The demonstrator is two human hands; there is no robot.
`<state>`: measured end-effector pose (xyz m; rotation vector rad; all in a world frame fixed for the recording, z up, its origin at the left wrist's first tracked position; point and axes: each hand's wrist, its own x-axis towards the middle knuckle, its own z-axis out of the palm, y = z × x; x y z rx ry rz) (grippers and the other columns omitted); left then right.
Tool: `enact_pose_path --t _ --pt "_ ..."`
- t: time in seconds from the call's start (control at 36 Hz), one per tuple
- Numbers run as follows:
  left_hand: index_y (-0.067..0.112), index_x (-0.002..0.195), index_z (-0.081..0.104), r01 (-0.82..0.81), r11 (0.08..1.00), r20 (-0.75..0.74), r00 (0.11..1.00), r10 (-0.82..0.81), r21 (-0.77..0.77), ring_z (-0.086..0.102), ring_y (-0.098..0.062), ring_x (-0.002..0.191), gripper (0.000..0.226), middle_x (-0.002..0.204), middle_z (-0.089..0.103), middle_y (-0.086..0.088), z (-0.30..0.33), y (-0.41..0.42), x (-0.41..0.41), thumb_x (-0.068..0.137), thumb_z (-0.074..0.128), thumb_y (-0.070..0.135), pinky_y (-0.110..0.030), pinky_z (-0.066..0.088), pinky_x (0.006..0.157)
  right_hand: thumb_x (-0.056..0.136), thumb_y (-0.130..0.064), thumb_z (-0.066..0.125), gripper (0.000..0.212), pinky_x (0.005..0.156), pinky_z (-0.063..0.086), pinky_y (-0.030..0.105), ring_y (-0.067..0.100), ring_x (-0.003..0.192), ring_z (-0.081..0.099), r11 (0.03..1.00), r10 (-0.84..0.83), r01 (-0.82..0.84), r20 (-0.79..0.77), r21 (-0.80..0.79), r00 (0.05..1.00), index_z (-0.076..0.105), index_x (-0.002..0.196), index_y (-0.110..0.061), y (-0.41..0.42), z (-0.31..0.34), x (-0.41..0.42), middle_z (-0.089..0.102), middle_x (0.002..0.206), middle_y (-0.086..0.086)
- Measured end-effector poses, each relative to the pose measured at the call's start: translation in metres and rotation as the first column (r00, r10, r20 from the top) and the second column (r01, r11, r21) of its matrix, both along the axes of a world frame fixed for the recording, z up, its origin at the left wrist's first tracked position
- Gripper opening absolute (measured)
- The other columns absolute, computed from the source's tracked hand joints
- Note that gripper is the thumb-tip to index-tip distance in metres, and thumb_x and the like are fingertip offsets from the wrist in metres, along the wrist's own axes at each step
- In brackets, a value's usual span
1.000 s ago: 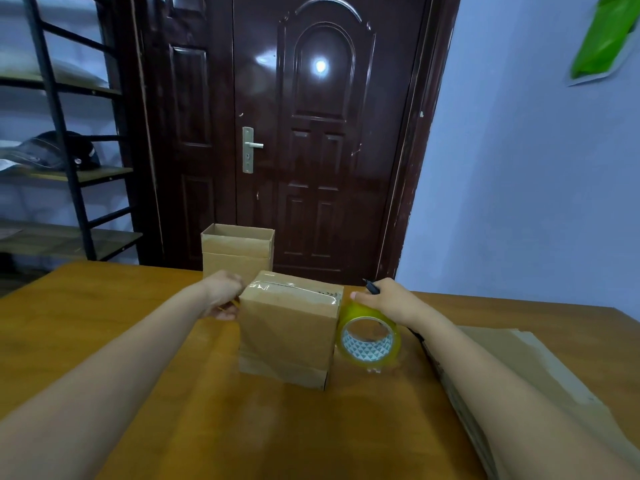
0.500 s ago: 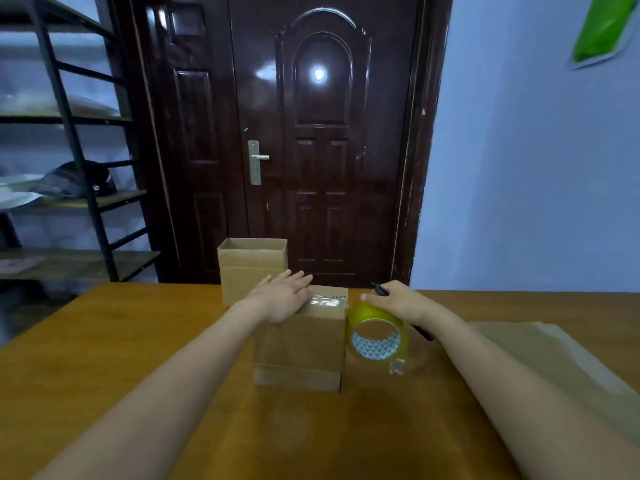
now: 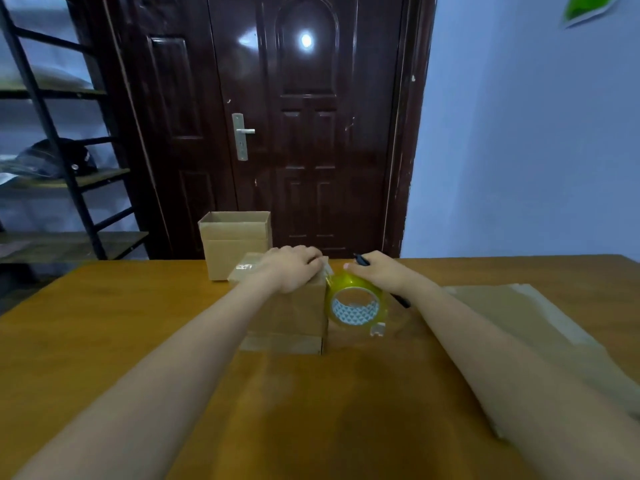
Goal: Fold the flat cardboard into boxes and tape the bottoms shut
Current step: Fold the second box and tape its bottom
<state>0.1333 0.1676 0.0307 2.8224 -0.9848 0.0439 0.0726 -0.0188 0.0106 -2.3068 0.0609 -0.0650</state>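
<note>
A small cardboard box (image 3: 287, 317) stands on the wooden table (image 3: 104, 323) with its taped side up. My left hand (image 3: 294, 266) rests on the box top, fingers bent over its right edge where the clear tape strip runs. My right hand (image 3: 381, 271) grips a yellowish tape roll (image 3: 356, 303) held upright against the box's right side. The same hand also holds a black pen-like tool (image 3: 362, 260). A stack of flat cardboard (image 3: 519, 317) lies at the right.
A second box (image 3: 235, 244), open at the top, stands behind the first near the table's far edge. Behind the table are a dark door (image 3: 304, 150) and, at the left, a black metal shelf (image 3: 69, 181).
My left hand moved from the box's left side onto its top, then slid right to the edge by the tape roll. My right hand and the roll stayed almost still.
</note>
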Motion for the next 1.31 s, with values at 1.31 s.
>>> enact_pose_path --t 1.31 --pt "0.039 0.140 0.040 -0.036 0.999 -0.041 0.999 0.035 -0.029 0.034 -0.025 0.134 0.046 0.145 0.042 0.001 -0.002 -0.001 0.000 0.100 0.022 0.052 -0.042 0.024 0.106 0.097 0.000 0.044 0.012 0.056 0.056 0.030 0.016 0.061 0.059 0.781 -0.127 -0.227 0.504 0.582 0.854 0.048 0.101 -0.011 0.063 -0.026 -0.055 0.063 0.094 0.014"
